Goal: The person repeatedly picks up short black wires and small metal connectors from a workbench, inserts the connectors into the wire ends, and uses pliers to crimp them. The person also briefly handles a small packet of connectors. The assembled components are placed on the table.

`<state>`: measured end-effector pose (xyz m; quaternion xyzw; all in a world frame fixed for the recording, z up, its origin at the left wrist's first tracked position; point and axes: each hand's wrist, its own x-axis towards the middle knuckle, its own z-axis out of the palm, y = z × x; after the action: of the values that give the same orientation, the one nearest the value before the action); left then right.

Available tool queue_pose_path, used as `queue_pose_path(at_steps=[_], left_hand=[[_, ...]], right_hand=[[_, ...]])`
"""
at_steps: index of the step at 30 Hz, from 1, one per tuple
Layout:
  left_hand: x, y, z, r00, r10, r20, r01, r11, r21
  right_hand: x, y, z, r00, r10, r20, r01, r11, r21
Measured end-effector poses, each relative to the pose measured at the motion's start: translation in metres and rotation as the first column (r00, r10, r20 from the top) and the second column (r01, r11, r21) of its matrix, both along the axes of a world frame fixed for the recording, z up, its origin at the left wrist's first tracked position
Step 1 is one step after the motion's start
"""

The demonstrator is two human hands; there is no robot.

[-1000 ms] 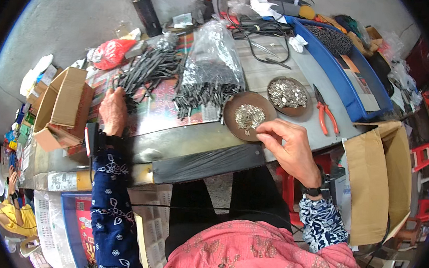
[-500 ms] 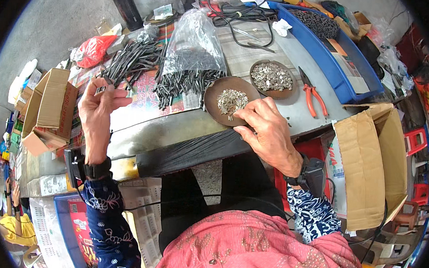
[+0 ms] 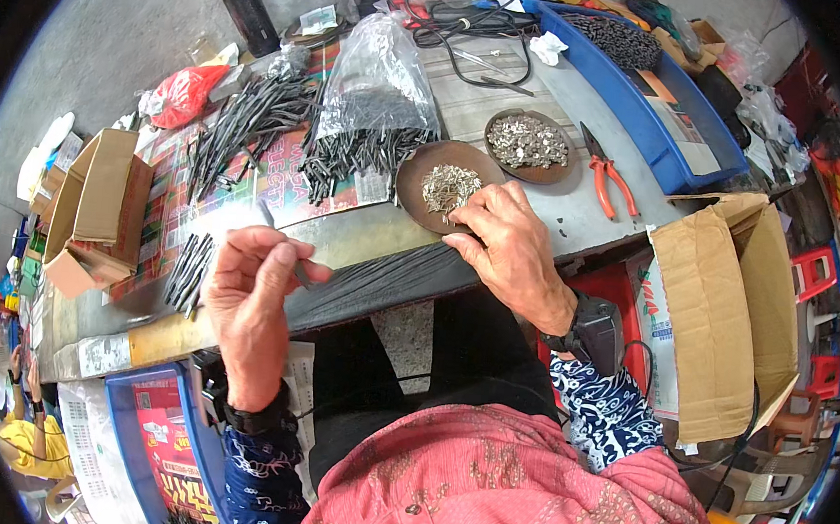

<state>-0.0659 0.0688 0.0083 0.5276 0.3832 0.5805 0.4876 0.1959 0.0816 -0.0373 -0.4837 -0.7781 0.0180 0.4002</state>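
Observation:
My left hand [image 3: 260,295] is raised over the near table edge, its fingers pinching a thin black strip [image 3: 266,214] that pokes out beside the fingertips. My right hand [image 3: 513,254] reaches over the near rim of a brown bowl [image 3: 410,185]. Its thumb and fingers are closed at a heap of small silvery metal pieces [image 3: 448,186]; whatever they pinch is hidden. Left of my left hand lies a small row of black strips [image 3: 189,270]. Behind are a loose pile of longer strips [image 3: 255,119] and a clear plastic bag [image 3: 379,79] spilling shorter ones [image 3: 364,161].
A second brown bowl [image 3: 541,179] of metal bits stands behind my right hand, beside red-handled pliers [image 3: 612,183]. Cardboard boxes flank the table, left [image 3: 102,206] and right [image 3: 703,330]. At the back are a blue bin [image 3: 675,168], black cables [image 3: 465,32] and a dark flask [image 3: 246,11].
My left hand has come down, nearer and rightward with the strip, uncovering the row of strips on the table. My right hand stays at the bowl, shifted slightly left.

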Motion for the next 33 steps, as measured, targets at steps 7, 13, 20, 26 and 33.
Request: queue_pose_path(at_steps=[7, 13, 20, 26, 33], left_hand=[[0.015, -0.030, -0.014, 0.979, -0.076, 0.188, 0.102, 0.986, -0.133], [0.017, -0.042, -0.018, 0.977, -0.108, 0.183, 0.145, 0.970, -0.197], [0.016, -0.051, -0.023, 0.977, -0.146, 0.155, 0.180, 0.956, -0.230], [0.018, -0.057, -0.025, 0.972, -0.152, 0.178, 0.193, 0.951, -0.243], [0.019, -0.061, -0.025, 0.953, -0.191, 0.235, 0.252, 0.930, -0.268]], right_hand=[[0.000, 0.001, 0.002, 0.996, 0.032, -0.081, -0.034, 0.999, -0.026], [0.001, 0.002, 0.007, 0.996, 0.033, -0.077, -0.040, 0.995, -0.088], [0.002, 0.001, 0.010, 1.000, 0.005, -0.014, -0.006, 0.996, -0.090], [0.003, 0.002, 0.010, 1.000, -0.007, -0.003, 0.006, 0.992, -0.123], [-0.014, -0.016, 0.028, 0.985, 0.055, -0.166, -0.076, 0.989, -0.124]])
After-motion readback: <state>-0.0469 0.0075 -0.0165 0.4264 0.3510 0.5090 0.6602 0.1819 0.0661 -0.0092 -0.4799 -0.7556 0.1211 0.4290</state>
